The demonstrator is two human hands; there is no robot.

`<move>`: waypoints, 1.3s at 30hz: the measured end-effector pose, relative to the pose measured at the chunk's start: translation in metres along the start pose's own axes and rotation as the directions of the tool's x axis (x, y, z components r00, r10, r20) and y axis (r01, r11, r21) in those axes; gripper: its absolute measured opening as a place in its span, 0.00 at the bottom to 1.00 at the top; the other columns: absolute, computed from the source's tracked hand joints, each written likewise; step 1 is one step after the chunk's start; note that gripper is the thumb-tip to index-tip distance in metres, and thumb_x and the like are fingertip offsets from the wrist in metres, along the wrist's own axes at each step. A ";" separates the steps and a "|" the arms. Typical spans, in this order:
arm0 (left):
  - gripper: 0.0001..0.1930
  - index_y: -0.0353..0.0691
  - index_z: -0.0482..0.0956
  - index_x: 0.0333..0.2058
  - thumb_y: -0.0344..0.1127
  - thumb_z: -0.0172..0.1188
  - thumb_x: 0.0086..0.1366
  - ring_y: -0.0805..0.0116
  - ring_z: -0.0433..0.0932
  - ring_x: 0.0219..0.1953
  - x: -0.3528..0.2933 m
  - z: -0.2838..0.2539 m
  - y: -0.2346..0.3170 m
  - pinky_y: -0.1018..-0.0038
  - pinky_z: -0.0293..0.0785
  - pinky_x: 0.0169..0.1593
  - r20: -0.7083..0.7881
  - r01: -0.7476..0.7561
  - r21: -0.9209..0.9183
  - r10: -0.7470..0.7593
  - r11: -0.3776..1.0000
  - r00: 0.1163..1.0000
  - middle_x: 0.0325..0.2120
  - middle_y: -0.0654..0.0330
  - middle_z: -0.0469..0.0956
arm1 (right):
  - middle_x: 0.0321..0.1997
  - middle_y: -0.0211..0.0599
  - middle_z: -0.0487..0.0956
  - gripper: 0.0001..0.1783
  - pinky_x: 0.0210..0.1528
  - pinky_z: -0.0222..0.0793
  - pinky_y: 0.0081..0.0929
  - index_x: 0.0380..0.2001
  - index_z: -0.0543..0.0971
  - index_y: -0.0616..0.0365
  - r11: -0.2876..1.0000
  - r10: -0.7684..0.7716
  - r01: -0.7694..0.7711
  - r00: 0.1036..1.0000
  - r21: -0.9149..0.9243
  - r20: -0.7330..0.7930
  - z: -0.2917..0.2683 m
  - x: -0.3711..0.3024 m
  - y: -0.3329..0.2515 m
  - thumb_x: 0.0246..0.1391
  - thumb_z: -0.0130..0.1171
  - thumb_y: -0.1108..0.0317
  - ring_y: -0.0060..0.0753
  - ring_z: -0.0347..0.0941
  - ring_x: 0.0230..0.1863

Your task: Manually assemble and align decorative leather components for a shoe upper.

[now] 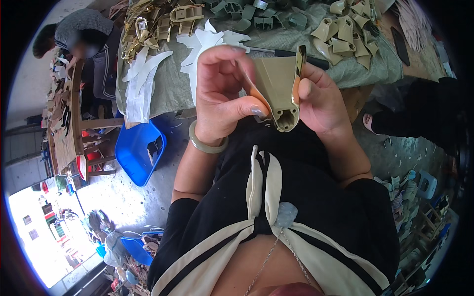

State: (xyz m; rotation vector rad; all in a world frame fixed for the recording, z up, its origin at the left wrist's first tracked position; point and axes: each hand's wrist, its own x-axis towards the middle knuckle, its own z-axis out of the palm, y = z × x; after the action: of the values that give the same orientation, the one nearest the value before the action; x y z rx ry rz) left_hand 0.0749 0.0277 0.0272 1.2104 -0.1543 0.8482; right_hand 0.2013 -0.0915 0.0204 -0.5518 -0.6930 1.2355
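Between my two hands, in front of my chest, is a tan moulded shoe heel (277,81) with a ribbed, hollow small end pointing toward me. My left hand (222,91) grips its left side, thumb near the small end and fingers curled behind. My right hand (321,96) pinches the right side, along a shiny edge. Just beyond the heel, a tool with a dark handle (316,61) lies on the green cloth (173,93), partly hidden by my hands. White cut pieces (210,37) lie behind my left hand, and more white strips (140,81) hang at the cloth's front edge.
Piles of shiny gold parts (163,17), dark green heels (266,17) and tan heels (343,37) cover the table's far side. A blue plastic basin (140,153) stands on the floor at left. Another person (86,34) bends at a wooden bench (66,123).
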 end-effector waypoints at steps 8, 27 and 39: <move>0.31 0.39 0.64 0.44 0.30 0.73 0.44 0.74 0.74 0.31 -0.006 -0.001 -0.003 0.80 0.71 0.35 -0.012 0.074 -0.092 -0.075 0.993 0.997 0.30 0.62 0.72 | 0.26 0.30 0.76 0.15 0.30 0.70 0.15 0.32 0.75 0.63 0.998 -0.057 0.057 0.998 0.040 0.001 -0.001 0.004 0.004 0.53 0.60 0.59 0.17 0.72 0.25; 0.29 0.37 0.69 0.45 0.33 0.73 0.45 0.75 0.73 0.33 -0.006 0.010 0.002 0.79 0.68 0.38 -0.037 0.073 0.039 -0.072 0.997 0.997 0.35 0.61 0.74 | 0.23 0.30 0.76 0.15 0.27 0.66 0.14 0.28 0.76 0.62 0.993 0.068 -0.059 0.994 -0.101 0.082 -0.013 0.003 -0.011 0.51 0.62 0.59 0.16 0.70 0.22; 0.23 0.35 0.72 0.42 0.27 0.71 0.46 0.74 0.74 0.38 0.000 -0.003 0.009 0.79 0.69 0.42 0.277 0.195 0.039 -0.198 0.980 0.940 0.35 0.60 0.75 | 0.24 0.30 0.76 0.15 0.24 0.65 0.12 0.27 0.76 0.61 0.971 0.217 -0.211 0.975 -0.116 0.046 -0.014 -0.006 -0.004 0.51 0.61 0.58 0.15 0.69 0.20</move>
State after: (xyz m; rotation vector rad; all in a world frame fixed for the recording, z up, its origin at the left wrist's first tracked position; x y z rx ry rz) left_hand 0.0680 0.0306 0.0330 1.3286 -0.2532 0.5014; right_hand 0.2135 -0.0988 0.0126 -0.6988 -0.7700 1.4252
